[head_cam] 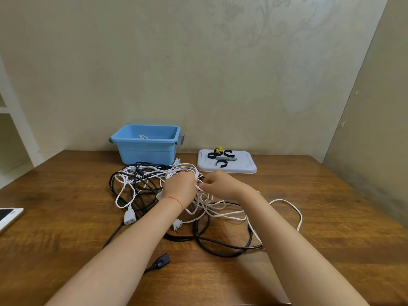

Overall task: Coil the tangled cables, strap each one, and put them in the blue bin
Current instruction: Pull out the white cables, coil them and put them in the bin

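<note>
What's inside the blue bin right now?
In the blue bin, a loop of white cable shows just above the front rim. The front wall hides the floor, so anything else inside, and whether that cable is strapped, can't be seen.

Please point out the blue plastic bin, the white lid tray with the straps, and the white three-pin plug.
Blue plastic bin (146, 154): head view, front wall.
White lid tray (247, 165): head view, bare right part.
White three-pin plug (178, 224): head view, plug body.
</note>
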A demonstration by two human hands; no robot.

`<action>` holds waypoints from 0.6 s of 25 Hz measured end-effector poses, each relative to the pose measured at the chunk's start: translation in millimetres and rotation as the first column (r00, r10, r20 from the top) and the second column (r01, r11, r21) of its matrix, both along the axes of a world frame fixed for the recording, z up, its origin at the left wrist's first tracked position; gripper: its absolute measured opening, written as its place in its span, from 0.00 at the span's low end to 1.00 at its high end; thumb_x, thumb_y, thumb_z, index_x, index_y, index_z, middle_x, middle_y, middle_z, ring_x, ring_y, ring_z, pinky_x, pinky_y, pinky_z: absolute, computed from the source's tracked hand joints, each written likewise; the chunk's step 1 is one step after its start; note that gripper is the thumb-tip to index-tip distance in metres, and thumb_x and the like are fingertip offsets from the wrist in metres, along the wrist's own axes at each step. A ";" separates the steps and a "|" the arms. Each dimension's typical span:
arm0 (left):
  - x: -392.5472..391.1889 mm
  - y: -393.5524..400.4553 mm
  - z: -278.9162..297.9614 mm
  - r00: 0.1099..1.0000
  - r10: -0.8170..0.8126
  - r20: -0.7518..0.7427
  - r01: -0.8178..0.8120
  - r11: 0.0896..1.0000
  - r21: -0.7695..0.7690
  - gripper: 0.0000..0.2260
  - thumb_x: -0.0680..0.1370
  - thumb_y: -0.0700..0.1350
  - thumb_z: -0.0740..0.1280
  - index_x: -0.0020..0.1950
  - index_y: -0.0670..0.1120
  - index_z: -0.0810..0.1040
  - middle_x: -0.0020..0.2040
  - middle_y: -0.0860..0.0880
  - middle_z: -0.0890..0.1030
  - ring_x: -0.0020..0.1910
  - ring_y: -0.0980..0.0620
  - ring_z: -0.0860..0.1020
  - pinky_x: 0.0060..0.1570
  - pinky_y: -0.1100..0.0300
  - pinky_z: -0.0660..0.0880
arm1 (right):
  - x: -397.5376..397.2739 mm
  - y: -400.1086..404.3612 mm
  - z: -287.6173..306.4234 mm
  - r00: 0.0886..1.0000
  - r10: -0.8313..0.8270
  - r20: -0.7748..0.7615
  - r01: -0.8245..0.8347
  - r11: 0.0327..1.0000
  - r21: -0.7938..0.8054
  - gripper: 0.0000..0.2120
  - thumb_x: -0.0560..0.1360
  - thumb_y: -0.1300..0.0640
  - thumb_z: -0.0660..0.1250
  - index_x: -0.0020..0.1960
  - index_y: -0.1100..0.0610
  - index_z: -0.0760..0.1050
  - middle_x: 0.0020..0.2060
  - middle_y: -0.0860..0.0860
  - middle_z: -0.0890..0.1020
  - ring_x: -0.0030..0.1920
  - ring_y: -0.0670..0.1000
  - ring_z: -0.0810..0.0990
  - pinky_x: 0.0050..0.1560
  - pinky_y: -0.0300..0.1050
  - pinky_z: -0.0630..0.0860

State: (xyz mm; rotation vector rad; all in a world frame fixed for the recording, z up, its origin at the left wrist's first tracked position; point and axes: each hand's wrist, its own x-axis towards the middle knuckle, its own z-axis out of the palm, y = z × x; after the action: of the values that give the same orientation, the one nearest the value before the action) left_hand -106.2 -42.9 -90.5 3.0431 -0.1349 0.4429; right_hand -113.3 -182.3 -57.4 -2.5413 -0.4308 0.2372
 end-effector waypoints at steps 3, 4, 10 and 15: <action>-0.4 4.3 -1.7 1.000 0.021 0.009 -0.021 1.000 0.001 0.06 0.81 0.41 0.60 0.54 0.46 0.76 0.49 0.46 0.82 0.49 0.45 0.80 0.39 0.56 0.70 | 5.3 -2.8 6.4 0.957 -0.101 0.271 0.058 0.985 0.162 0.13 0.82 0.56 0.61 0.39 0.55 0.72 0.41 0.54 0.72 0.38 0.50 0.69 0.41 0.43 0.63; 1.3 5.5 -2.6 0.999 0.042 0.015 -0.042 0.999 -0.018 0.07 0.82 0.41 0.60 0.54 0.45 0.77 0.47 0.46 0.81 0.46 0.45 0.80 0.38 0.57 0.70 | 7.5 -7.8 14.1 0.887 -0.252 0.388 0.121 0.936 0.331 0.13 0.82 0.59 0.61 0.39 0.56 0.73 0.42 0.54 0.71 0.39 0.51 0.68 0.43 0.42 0.61; 12.6 7.7 7.7 0.987 0.160 0.029 -0.160 0.987 -0.007 0.07 0.81 0.40 0.62 0.51 0.45 0.80 0.45 0.47 0.82 0.45 0.46 0.81 0.37 0.57 0.70 | 9.4 -39.3 35.4 0.426 -0.726 0.540 0.117 0.636 0.762 0.12 0.82 0.62 0.59 0.45 0.68 0.74 0.42 0.56 0.71 0.42 0.51 0.67 0.43 0.38 0.59; 11.4 15.0 5.7 0.982 0.189 0.018 -0.189 0.982 -0.001 0.07 0.81 0.40 0.62 0.53 0.45 0.80 0.47 0.46 0.83 0.47 0.45 0.82 0.39 0.56 0.73 | 15.8 -74.0 35.4 0.281 -0.871 0.404 0.319 0.482 0.816 0.10 0.81 0.63 0.56 0.52 0.69 0.72 0.53 0.64 0.73 0.49 0.58 0.73 0.49 0.47 0.65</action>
State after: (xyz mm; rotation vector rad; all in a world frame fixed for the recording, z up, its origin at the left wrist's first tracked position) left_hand -94.8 -27.9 -84.8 3.0654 0.1552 0.4817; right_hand -97.5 -256.3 -22.0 -1.7612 0.2811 -1.2659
